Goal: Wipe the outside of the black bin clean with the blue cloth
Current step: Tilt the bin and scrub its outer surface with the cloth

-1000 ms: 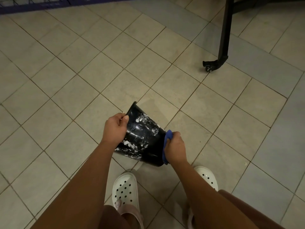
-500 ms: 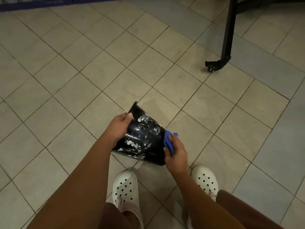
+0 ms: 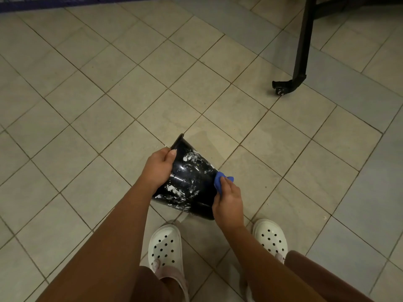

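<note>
The black bin (image 3: pixel 192 182) is tilted on its side above the tiled floor, its glossy wall smeared with white marks. My left hand (image 3: pixel 158 167) grips the bin's left side near the rim. On the bin's right side my right hand (image 3: pixel 229 201) presses a bunched blue cloth (image 3: pixel 219 180) against the wall. Part of the cloth sticks out above my fingers. The bin's opening faces away and is hidden.
My two white perforated clogs (image 3: pixel 164 247) (image 3: pixel 270 236) stand on the floor just below the bin. A black metal leg with a caster (image 3: pixel 281 87) stands at the upper right. A dark blue edge (image 3: pixel 43 3) runs along the top left.
My right hand has slid the blue cloth up the bin's right side, from near the bottom edge to the middle. The left hand has kept its grip.
</note>
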Motion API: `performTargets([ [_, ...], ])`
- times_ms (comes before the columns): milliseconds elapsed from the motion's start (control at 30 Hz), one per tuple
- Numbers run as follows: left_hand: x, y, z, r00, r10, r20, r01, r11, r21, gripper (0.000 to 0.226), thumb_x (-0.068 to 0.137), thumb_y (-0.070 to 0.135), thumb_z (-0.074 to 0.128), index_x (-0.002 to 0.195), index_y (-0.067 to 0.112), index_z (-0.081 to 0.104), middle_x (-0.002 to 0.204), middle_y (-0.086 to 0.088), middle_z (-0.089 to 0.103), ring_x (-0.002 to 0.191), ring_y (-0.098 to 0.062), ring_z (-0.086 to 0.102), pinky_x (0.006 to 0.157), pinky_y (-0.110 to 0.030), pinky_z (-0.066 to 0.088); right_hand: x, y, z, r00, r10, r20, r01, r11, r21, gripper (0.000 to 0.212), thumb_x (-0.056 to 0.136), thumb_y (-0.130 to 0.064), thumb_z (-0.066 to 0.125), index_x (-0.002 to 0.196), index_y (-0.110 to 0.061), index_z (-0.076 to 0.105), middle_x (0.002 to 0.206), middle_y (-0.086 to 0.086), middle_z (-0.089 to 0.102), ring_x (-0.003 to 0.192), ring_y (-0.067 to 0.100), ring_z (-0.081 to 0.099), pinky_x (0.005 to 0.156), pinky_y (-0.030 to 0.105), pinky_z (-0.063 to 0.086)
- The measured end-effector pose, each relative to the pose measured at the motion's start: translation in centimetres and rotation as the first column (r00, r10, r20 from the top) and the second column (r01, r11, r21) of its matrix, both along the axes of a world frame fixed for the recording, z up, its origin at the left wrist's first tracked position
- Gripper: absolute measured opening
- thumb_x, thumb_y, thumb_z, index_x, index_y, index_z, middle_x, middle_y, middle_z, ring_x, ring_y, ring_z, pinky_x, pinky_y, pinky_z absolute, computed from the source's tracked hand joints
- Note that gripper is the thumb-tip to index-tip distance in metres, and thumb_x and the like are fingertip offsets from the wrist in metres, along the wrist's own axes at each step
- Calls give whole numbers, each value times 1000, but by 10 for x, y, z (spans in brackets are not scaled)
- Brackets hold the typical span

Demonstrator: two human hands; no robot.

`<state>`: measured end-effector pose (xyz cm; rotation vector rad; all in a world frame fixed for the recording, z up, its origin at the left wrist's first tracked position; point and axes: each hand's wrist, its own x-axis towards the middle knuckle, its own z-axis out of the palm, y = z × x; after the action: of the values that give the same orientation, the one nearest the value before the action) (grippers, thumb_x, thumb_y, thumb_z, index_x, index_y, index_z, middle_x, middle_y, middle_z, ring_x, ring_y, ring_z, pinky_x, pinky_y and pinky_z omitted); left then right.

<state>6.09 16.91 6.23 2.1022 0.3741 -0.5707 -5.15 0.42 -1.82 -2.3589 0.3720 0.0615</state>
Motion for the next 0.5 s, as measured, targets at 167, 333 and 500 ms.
performTargets([
  [167,-1,2,0,1000,-11,2,11,1000,1,27,105,30,40,97,14,61,88,-5,65,82,-20,60,72,-31,45,9,13,9,987,117,108,-122,992,35,46,77,-1,52,123,-2,57,125,19,57,118,37,50,102,49,39],
  [333,-2,0,2,1000,3,21,-3,1000,-11,28,105,29,42,97,13,63,89,-7,66,83,-22,61,77,-34,46,31,4,11,989,149,18,-149,987,51,51,81,8,52,131,-3,50,131,16,53,120,34,46,106,42,36],
  [500,-2,1,2,1000,-4,27,4,1000,6,30,104,28,43,97,7,63,93,-18,67,83,-25,60,77,-35,46,21,4,12,1000,20,-21,-20,1000,15,48,79,11,52,126,4,52,118,22,59,105,37,52,95,40,42],
])
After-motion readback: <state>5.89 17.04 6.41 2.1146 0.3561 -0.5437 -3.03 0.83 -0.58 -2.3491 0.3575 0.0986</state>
